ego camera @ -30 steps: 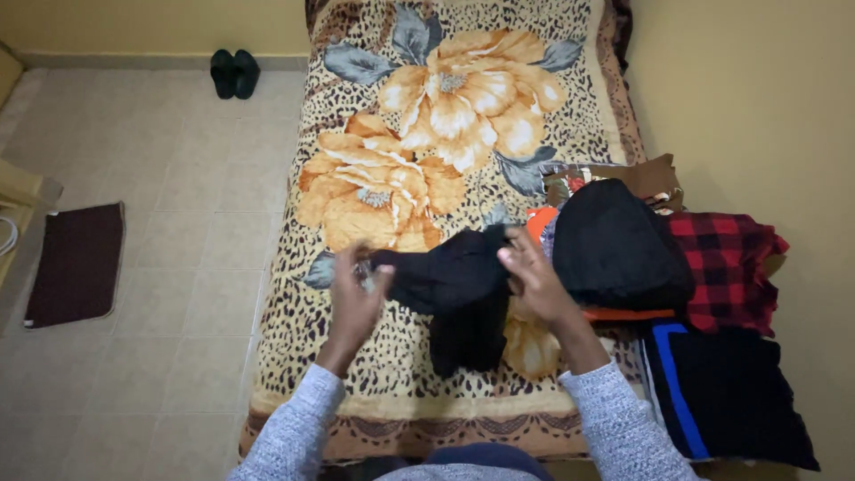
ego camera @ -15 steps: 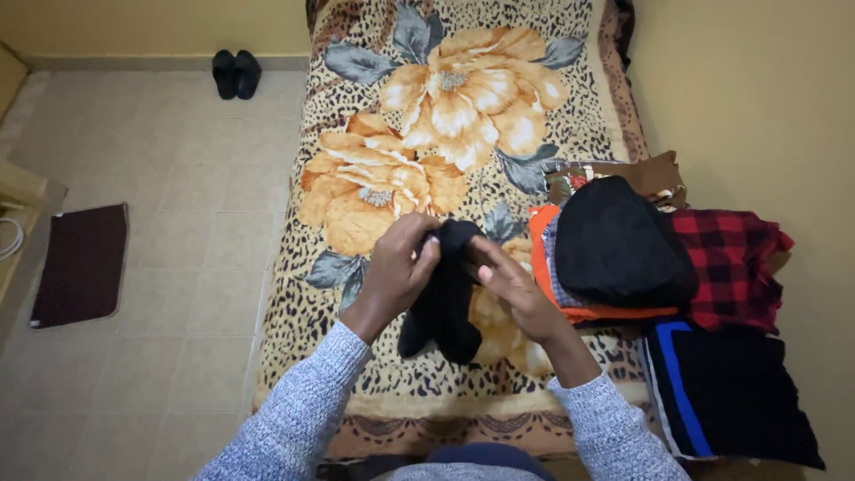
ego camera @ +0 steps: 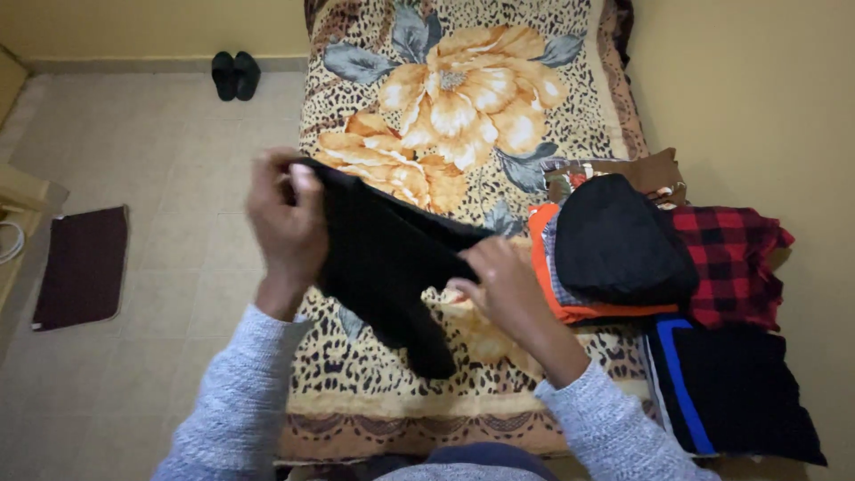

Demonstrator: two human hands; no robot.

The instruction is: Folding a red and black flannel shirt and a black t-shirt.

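Both of my hands hold a black garment [ego camera: 387, 263] above the near part of a bed with a leopard-and-flower blanket [ego camera: 463, 98]. My left hand [ego camera: 283, 218] is raised at the bed's left edge and grips one end of the cloth. My right hand [ego camera: 494, 281] pinches the other end, lower and to the right. The cloth stretches between them, and a loose part hangs down toward the blanket.
A heap of clothes lies on the bed's right side: a black piece [ego camera: 619, 240] on an orange one [ego camera: 545, 267], a red plaid shirt [ego camera: 735, 258] and a black piece with a blue stripe [ego camera: 712, 392]. Black shoes [ego camera: 235, 73] and a dark mat [ego camera: 80, 265] are on the tiled floor.
My hands have pulled apart from a close hold. The left hand rose up and to the left, spreading the black garment out between the two hands.
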